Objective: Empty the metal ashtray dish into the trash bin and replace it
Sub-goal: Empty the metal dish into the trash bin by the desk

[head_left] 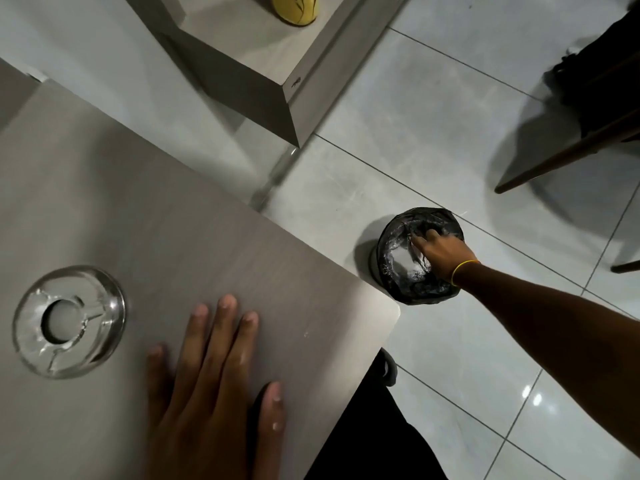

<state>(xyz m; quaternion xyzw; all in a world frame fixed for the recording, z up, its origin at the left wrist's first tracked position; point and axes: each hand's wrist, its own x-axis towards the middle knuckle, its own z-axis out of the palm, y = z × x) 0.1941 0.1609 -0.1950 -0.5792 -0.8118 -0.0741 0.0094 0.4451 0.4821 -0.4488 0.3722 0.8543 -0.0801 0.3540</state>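
My right hand point(444, 255) reaches down into a small round trash bin point(429, 293) lined with a black bag, on the floor just past the table's corner. Its fingers are closed on a silvery metal dish point(408, 265), which is tilted inside the bin's mouth and partly hidden by the hand. A yellow band circles that wrist. My left hand point(214, 386) lies flat and spread on the grey table point(173, 220), holding nothing. At the table's left stands a clear glass ashtray ring point(105, 306) with an empty round hole in its middle.
A second pale table point(304, 64) with a yellow object point(296, 8) on it stands beyond. A dark chair's legs point(561, 161) cross the tiled floor at the upper right. My dark clothing point(363, 438) is at the bottom, beside the table's edge.
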